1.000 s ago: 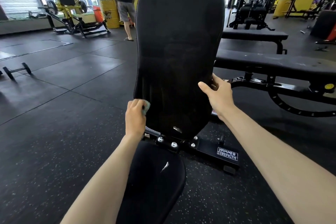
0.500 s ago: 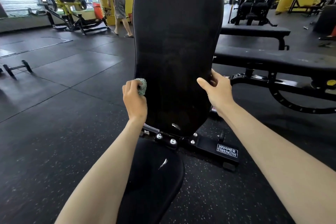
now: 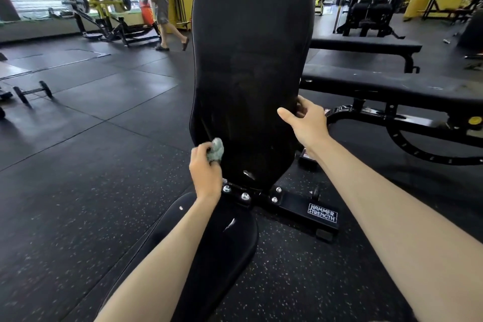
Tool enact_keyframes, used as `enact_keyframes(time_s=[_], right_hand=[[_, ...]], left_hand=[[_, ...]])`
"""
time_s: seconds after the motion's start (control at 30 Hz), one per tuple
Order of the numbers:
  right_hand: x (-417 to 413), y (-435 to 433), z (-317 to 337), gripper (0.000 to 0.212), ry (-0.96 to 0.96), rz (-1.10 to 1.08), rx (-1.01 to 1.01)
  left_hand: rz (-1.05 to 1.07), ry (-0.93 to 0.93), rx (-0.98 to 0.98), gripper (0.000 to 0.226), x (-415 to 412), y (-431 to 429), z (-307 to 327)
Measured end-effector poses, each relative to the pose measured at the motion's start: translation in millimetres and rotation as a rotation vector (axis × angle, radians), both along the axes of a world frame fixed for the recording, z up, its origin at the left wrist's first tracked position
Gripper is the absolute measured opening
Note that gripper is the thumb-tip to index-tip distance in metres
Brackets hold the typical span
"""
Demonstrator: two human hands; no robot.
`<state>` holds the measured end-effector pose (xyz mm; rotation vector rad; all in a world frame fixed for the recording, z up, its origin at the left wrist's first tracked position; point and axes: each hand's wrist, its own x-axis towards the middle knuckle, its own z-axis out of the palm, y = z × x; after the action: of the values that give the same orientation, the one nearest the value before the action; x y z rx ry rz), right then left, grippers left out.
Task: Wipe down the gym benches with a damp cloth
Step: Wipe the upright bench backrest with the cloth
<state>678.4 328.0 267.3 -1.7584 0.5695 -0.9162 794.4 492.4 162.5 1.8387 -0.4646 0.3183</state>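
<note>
Mid-wipe on the first bench, by the look of it. Grips a balled grey-green cloth in the left hand, fingers curled round it, and presses it against the lower left edge of the backrest pad. Steadies the pad's right edge with the right hand, thumb on the front face and fingers wrapped behind the rim. Shows faint vertical streaks low on the pad, probably damp strokes; looks unwiped toward the top, though hard to judge on black vinyl. Leaves, on this evidence, the upper pad, the seat pad beneath the wrists, and both the near flat bench and the far flat bench off to the right. Stands almost upright above the bolted hinge, long axis vertical from hinge to rounded top, front face toward the camera. Lies low and lengthwise toward the viewer, as for the seat pad, in line with the backrest.
</note>
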Motion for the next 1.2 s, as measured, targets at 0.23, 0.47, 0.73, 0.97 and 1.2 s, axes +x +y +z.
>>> enact_keyframes(time_s=[0.23,0.47,0.73,0.97,1.2], right_hand=[[0.8,-7.8,1.3,0.032,0.024,0.046,0.055],[-2.0,-3.2,6.0,0.03,0.048,0.032,-0.012],[-3.7,-10.1,7.1,0.034,0.084,0.017,-0.074],[-2.7,-15.0,2.2,0.033,0.07,0.036,-0.098],[-2.0,-21.3,3.1,0.044,0.111,0.056,-0.119]], left_hand=[[0.079,0.11,-0.045,0.046,-49.8,-46.9,10.3],[-0.2,-0.095,0.085,0.053,-92.5,-46.2,-16.4],[-0.087,-0.421,0.005,0.048,-73.6,-52.5,20.7],[-0.136,-0.515,0.119,0.044,-82.6,-71.1,-6.7],[-0.368,-0.518,0.432,0.046,-84.1,-34.8,-42.9]])
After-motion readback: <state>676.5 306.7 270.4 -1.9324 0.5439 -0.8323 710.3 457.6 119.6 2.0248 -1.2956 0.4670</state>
